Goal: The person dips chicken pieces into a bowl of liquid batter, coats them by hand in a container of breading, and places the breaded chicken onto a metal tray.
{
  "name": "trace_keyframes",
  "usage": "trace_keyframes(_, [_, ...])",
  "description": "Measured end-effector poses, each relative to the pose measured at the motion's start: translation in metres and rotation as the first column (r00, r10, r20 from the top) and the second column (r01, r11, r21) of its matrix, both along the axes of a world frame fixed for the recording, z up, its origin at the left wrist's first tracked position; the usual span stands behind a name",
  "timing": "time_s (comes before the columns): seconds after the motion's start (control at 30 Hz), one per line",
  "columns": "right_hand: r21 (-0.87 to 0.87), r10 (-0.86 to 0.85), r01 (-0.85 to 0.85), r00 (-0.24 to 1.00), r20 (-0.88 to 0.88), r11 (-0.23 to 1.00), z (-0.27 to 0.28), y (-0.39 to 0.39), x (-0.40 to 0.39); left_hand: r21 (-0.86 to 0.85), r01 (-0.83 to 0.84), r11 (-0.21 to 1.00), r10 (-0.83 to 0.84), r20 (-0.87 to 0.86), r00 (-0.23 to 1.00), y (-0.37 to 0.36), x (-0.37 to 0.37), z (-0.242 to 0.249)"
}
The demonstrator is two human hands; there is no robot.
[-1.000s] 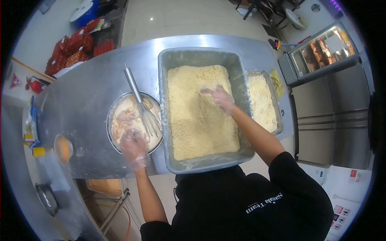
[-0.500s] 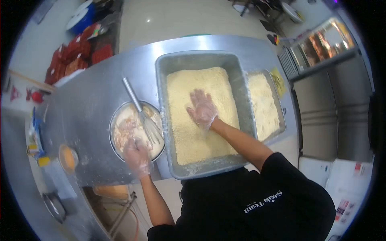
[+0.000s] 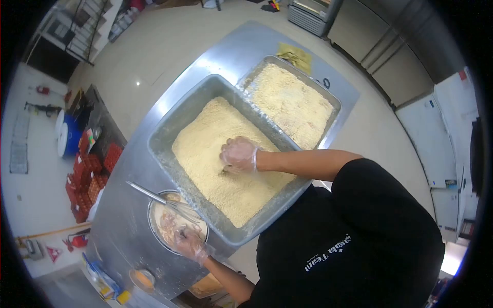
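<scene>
My right hand [image 3: 240,155], in a clear plastic glove, is closed with its fingers curled down into pale yellow breadcrumbs [image 3: 205,136]. Whatever it grips is hidden under it. The crumbs lie in a deep grey tub [image 3: 163,149]. My left hand [image 3: 191,245], also gloved, is at the near side of a round metal bowl [image 3: 150,220]. Its fingers are curled over the creamy batter, and I cannot make out what is in them. Pinkish raw meat pieces [image 3: 169,224] sit in that batter. A whisk [image 3: 149,192] leans across the bowl, its wires in the batter, held by neither hand.
A shallow tray [image 3: 336,102] with crumb-covered pieces stands beside the tub, a yellow cloth [image 3: 295,57] beyond it. Left on the steel table [image 3: 123,231] are a small bowl of orange stuff [image 3: 143,280] and a blue-and-yellow packet [image 3: 102,277]. Red bundles [image 3: 82,179] are stacked farther off.
My view has turned to the right, showing more of the tray. My right hand has gone from flat and spread on the crumbs to curled into them. My left hand stays at the bowl.
</scene>
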State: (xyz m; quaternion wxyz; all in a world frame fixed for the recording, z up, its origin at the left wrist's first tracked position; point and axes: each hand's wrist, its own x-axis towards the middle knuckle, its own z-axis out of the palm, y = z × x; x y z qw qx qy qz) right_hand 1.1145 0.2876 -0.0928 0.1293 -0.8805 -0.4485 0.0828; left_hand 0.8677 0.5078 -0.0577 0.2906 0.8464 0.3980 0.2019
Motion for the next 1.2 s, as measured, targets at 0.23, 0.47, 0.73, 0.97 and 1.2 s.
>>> trace_keyframes(0.23, [0.198, -0.275, 0.437, 0.796, -0.539, 0.877, 0.115, -0.045, 0.026, -0.031, 0.102, 0.994, -0.091, 0.256, 0.962, -0.030, 0.016, 0.030])
trace_keyframes(0.47, [0.488, -0.186, 0.760, 0.603, -0.775, 0.429, 0.149, -0.170, 0.077, 0.095, 0.075, 0.993, -0.085, 0.116, 0.990, -0.035, 0.014, 0.035])
trace_keyframes(0.73, [0.376, -0.525, 0.782, 0.616, -0.588, 0.498, 0.057, -0.219, 0.127, -0.052, 0.038, 0.998, -0.034, 0.073, 0.997, -0.040, 0.019, 0.033])
trace_keyframes(0.97, [0.237, -0.051, 0.832, 0.302, -0.952, 0.502, -0.140, -0.242, 0.148, -0.002, 0.029, 1.000, -0.029, -0.093, 0.995, -0.032, 0.019, 0.022])
trace_keyframes(1.2, [-0.033, -0.635, 0.769, 0.503, -0.586, 0.639, -0.044, -0.223, 0.157, -0.130, 0.143, 0.981, -0.137, 0.052, 0.989, 0.033, -0.029, -0.040])
